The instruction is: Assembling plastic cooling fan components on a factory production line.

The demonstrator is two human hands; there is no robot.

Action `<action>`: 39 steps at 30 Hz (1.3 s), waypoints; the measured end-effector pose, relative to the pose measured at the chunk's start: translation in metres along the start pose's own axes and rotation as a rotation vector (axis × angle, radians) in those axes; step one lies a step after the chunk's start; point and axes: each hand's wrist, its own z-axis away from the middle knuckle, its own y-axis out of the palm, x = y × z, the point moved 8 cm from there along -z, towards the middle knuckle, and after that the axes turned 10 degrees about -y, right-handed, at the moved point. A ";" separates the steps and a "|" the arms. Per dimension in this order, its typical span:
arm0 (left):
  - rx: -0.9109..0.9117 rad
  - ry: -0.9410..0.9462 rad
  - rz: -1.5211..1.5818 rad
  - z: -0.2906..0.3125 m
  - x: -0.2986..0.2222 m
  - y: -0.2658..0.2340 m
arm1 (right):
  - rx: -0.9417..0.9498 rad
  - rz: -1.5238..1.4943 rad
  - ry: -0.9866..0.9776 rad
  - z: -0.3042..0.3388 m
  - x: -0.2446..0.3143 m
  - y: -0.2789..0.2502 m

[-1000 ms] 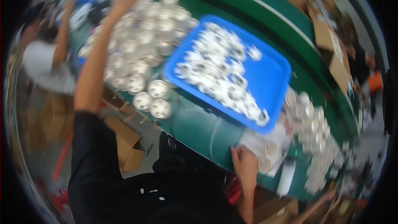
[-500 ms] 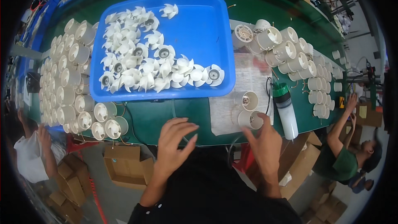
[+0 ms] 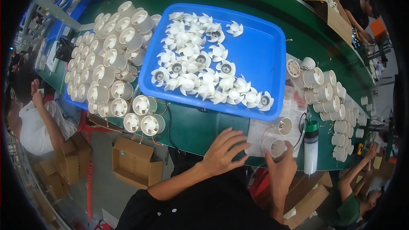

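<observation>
White plastic cup sits between the thumb and fingers of your right hand, parted to its width, near the front edge of the green table. Your left hand, fingers loosely spread, holds nothing over that edge. Just behind, a second cup stands by the front right corner of the blue tray, whose left side carries white fan wheels.
</observation>
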 end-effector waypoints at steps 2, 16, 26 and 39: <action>-0.001 -0.027 0.045 -0.003 -0.002 -0.004 | 0.112 -0.018 -0.015 0.002 0.017 -0.002; 0.100 -0.123 0.064 -0.005 0.012 0.001 | 0.117 -0.486 -0.653 -0.123 0.140 -0.053; 0.086 -0.137 -0.069 -0.005 0.006 0.006 | 0.057 -0.270 -0.555 -0.294 0.182 0.034; 0.009 -0.140 0.060 0.002 0.016 -0.004 | -0.592 0.208 -1.821 -0.095 0.190 -0.051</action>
